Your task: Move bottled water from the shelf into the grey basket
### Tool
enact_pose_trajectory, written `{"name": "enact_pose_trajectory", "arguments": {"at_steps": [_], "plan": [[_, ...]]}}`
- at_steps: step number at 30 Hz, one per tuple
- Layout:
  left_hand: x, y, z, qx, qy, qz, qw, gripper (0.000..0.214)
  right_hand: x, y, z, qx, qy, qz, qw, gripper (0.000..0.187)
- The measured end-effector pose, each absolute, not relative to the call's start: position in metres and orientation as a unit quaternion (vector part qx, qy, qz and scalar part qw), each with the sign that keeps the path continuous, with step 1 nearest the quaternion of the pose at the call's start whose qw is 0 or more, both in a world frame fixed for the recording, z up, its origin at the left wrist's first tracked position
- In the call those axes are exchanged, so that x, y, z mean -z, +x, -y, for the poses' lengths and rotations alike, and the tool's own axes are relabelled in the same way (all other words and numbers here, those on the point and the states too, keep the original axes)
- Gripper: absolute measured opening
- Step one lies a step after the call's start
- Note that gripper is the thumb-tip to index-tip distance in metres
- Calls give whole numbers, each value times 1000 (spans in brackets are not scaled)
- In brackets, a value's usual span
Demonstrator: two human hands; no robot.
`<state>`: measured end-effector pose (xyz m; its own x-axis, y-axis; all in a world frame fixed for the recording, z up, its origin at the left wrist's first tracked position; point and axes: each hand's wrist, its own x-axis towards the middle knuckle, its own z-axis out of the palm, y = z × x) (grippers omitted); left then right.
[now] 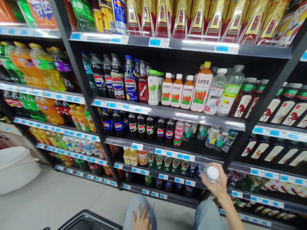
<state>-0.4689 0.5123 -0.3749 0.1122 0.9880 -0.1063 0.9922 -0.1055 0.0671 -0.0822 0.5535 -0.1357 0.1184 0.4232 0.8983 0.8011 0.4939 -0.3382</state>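
Right hand curled round white-capped bottle before shelf front edge, toward its right end, left hand spread on knee; bottle might clip edge if moved too close.

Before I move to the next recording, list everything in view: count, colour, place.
Held bottle: one, white-capped, right of centre
Packs: a row, red and gold, top shelf
Carrot-label bottles: at least four, orange and white, second shelf
Cola bottles: many, dark, second and third shelves
Pink bottle: one, pink, third shelf
Pale-label bottles: many, dark, right shelves
Other drinks: uncounted, mixed colours, throughout
Shelving: three bays, black, across the view
Price tags: many, blue and white, shelf edges
Tub: one, white, floor left
Basket: one, black, bottom edge
Floor: grey, below shelves
Knees: two, blue denim, bottom
Left hand: one, bare, on left knee
Right hand: one, bare, around held bottle
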Motion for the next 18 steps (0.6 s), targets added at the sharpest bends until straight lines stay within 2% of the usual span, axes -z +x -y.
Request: {"name": "enact_pose_trajectory", "arguments": {"at_steps": [3, 5, 10, 14, 18], "plan": [[362, -465, -509, 31, 739, -665, 105, 57, 196, -103, -543, 20, -496, 651, 575, 41], [357, -463, -507, 9, 736, -667, 116, 56, 244, -122, -532, -33, -536, 603, 591, 44], [359, -463, -507, -154, 750, -627, 148, 48, 340, -176, -487, -239, -547, 601, 531, 33], [357, -457, -504, -201, 750, -606, 171, 44, 383, -210, -457, -329, -547, 618, 459, 29], [345, -439, -486, -210, 770, -563, 213, 38, 402, -217, -444, -382, -546, 630, 399, 36]]}}
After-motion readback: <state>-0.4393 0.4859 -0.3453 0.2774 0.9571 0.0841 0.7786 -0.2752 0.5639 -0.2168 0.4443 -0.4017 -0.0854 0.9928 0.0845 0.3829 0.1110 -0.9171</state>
